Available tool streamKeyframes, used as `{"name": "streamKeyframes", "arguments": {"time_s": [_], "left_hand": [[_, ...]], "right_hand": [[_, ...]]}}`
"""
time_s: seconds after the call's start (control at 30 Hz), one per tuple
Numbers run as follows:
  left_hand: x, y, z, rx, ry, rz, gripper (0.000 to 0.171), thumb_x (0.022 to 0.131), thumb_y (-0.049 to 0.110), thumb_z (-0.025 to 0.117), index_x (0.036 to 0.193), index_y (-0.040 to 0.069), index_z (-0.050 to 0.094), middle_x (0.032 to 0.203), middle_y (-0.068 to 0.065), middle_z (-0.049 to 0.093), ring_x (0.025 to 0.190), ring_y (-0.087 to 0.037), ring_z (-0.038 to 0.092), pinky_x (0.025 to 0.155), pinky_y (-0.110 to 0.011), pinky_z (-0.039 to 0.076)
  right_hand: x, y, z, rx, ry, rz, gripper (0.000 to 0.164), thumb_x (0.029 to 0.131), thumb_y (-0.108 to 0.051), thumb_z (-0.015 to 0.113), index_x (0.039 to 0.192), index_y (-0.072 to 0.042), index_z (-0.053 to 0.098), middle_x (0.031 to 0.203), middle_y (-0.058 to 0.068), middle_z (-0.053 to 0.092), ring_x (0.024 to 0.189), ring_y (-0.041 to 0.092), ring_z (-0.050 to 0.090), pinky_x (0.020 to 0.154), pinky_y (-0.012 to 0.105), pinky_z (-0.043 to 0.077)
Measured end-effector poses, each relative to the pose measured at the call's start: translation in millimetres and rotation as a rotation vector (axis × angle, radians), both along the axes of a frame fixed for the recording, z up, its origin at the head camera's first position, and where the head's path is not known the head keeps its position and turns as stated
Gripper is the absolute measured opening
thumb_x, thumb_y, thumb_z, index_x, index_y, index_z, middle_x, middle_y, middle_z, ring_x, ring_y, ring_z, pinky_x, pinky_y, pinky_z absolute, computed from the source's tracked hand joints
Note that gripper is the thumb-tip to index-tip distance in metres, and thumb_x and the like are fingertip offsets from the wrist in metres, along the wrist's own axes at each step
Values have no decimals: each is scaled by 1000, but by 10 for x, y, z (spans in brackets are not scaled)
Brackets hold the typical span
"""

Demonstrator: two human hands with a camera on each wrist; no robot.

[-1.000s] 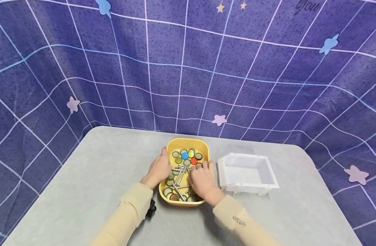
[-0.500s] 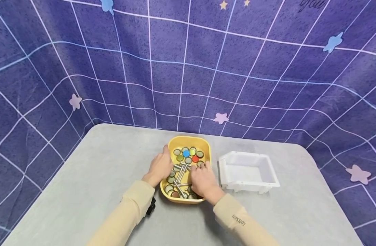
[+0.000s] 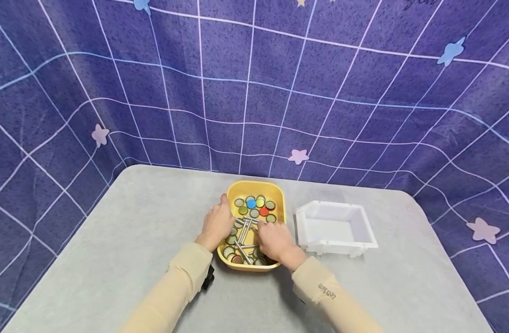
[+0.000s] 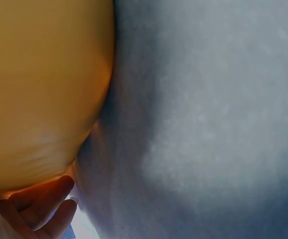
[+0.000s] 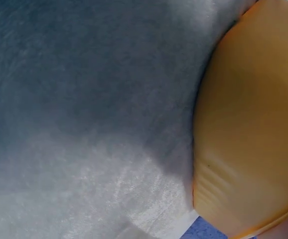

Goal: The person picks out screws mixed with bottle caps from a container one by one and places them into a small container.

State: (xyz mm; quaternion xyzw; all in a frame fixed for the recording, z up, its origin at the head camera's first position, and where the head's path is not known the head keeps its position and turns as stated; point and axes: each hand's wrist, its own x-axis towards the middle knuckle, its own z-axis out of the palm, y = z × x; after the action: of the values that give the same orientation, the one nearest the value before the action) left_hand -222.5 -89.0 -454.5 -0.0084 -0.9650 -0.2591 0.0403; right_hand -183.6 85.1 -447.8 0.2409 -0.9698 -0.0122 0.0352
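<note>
In the head view, a yellow bin (image 3: 254, 185) holds bottle caps (image 3: 251, 204) and several slim silver metal rods (image 3: 244, 233). My left hand (image 3: 217, 223) grips the bin's left rim. The left wrist view shows its fingers (image 4: 54, 211) against the outside of the yellow wall. Over the right rim reaches my right hand (image 3: 276, 240), its fingers bent down among the rods and touching the end of one. Its fingertips are hidden, so whether they pinch that rod does not show. The right wrist view shows mostly the bin's outer wall (image 5: 248, 124).
To the right of the yellow bin stands a white plastic bin (image 3: 335, 226) with nothing visible inside. Both rest on a grey table (image 3: 163, 208). Behind it hangs a purple curtain (image 3: 221, 101) with a grid and star pattern.
The right hand's fingers have drawn together and bent down toward the rods, from a more spread pose. The left hand stays on the rim. The head view has shifted slightly.
</note>
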Motion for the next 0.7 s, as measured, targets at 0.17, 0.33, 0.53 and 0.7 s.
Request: {"name": "streamKeyframes", "arguments": {"time_s": [0.17, 0.33, 0.53, 0.7], "left_hand": [[21, 11, 14, -40, 7, -7, 58, 87, 5, 55, 140, -9, 36, 92, -29, 68, 79, -43, 69, 65, -51, 56], [37, 13, -2, -77, 22, -8, 58, 87, 5, 56, 139, -9, 35, 91, -27, 69, 77, -42, 69, 64, -50, 57], [29, 17, -5, -85, 20, -14, 62, 86, 5, 57, 141, -10, 34, 92, -25, 69, 76, -41, 69, 64, -50, 57], [25, 4, 13, -86, 8, -13, 63, 87, 5, 56, 143, -9, 32, 93, -26, 69, 78, -41, 70, 65, -49, 57]], "right_hand": [[-53, -8, 55, -61, -113, 3, 16, 89, -23, 68, 81, -13, 59, 72, 5, 64, 66, 27, 64, 57, 40, 50], [-99, -7, 106, -78, -158, 23, 19, 91, -23, 67, 77, -15, 57, 71, 4, 62, 68, 27, 64, 56, 41, 49], [-103, 22, 152, -127, -187, 17, 15, 89, -20, 68, 80, -14, 58, 72, 3, 60, 68, 25, 62, 58, 40, 48], [-113, 47, 193, -245, -174, 46, 11, 92, -17, 65, 86, -10, 60, 76, 6, 65, 71, 27, 65, 62, 43, 51]]}}
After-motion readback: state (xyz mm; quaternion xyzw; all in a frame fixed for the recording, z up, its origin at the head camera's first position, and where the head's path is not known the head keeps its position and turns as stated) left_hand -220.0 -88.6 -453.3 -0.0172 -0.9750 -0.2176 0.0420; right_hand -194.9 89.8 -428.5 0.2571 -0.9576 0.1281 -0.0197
